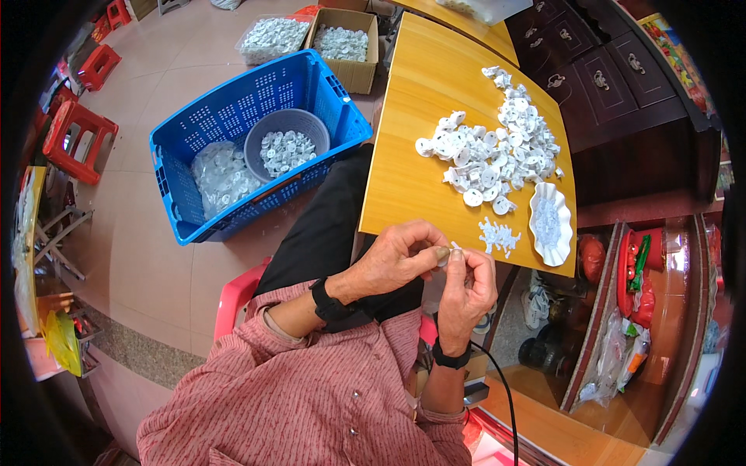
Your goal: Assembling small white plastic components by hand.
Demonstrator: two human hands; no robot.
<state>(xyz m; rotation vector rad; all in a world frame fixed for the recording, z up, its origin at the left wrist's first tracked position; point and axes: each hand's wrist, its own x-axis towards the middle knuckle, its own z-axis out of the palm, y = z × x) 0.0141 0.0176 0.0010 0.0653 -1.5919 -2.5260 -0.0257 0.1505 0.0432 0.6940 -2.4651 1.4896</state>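
Note:
Close together at the near edge of the table, both hands meet over my lap. My left hand [400,260] pinches a small white round plastic part [443,261], mostly covered by the fingers. My right hand [468,291] is closed with thumb and forefinger against the same spot; a tiny white piece [454,245] shows at the fingertips, its shape too small to make out. On the table just beyond lie a little heap of small white plastic pieces [499,236] and a white scalloped dish [566,251] holding more of them. Farther back spreads a large pile of white round plastic parts [497,151].
A yellow wooden table [412,85] stands ahead. To its left, a blue crate [225,101] holds a grey basket [260,132] and a bag of parts [221,179]. A cardboard box [359,78] and red stools [78,140] stand on the floor. Dark drawers [590,78] border the right.

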